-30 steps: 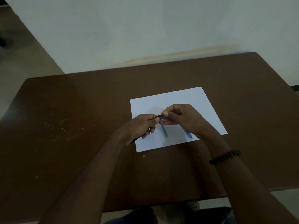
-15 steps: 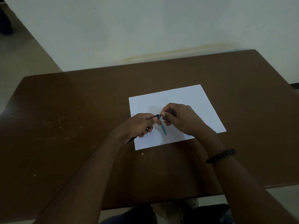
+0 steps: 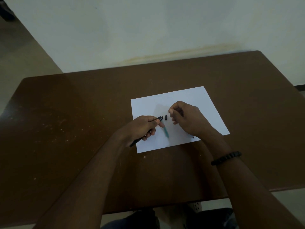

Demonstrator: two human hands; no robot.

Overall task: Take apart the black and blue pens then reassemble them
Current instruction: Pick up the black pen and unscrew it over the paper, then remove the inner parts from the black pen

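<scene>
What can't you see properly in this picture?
- Black pen: middle hidden inside the left hand, head view.
- Small black piece: too small and dark to identify.
- Blue pen: blurred; its top end is behind the left hand's fingertip.
- Right hand: curled; contents unseen.

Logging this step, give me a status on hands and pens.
Left hand grips black pen. Right hand empty, fingers curled. Small black piece off, between hands. Blue pen on paper. Nothing blocking.
</scene>
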